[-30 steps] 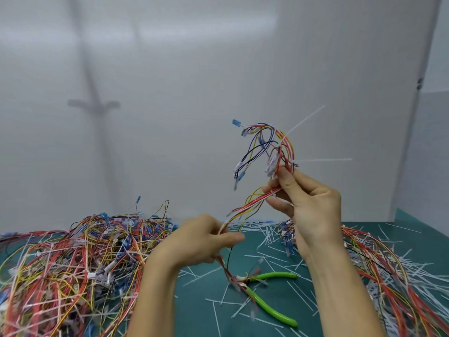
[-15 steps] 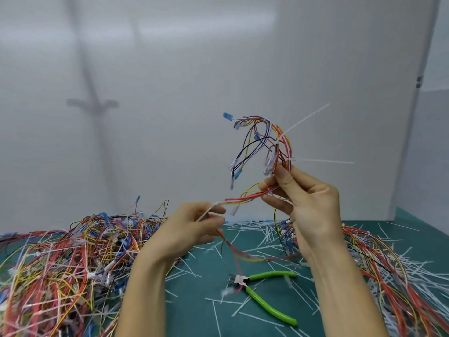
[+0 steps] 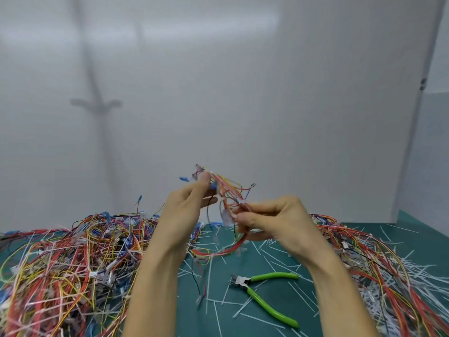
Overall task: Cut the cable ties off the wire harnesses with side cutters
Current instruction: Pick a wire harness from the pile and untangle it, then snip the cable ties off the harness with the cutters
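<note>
Hard to read: the wire harness (image 3: pixel 226 190) between the hands is smeared by motion. Single wires and connectors run together, and whether a cable tie sits on it cannot be told.
Hidden: the right hand's fingertips are partly lost behind the blurred wires, so exactly where they touch is unclear.
Cut off: both forearms leave by the bottom edge; the left pile of harnesses (image 3: pixel 73 259) is cropped at the left and bottom, the right pile (image 3: pixel 379 263) at the right.
Left hand (image 3: pixel 184 210): grip pinched on the harness's upper end, thumb against fingers, beside a small blue connector.
Right hand (image 3: pixel 274 222): grip curled round the harness lower down, a pale connector just by the fingers.
Harness position: raised above the tabletop (image 3: pixel 413 234) in front of the white wall (image 3: pixel 243 93) — its red tail loops down onto the green surface between the forearms.
Side cutters (image 3: pixel 264 295): flat on the tabletop between the forearms, green handles spread, head pointing left, in neither hand.
Cut ties (image 3: pixel 243 310): white strips scattered around the cutters and across the right pile.
In the way: the left forearm covers the near edge of the left pile; the right forearm overlaps the right pile's inner edge.
</note>
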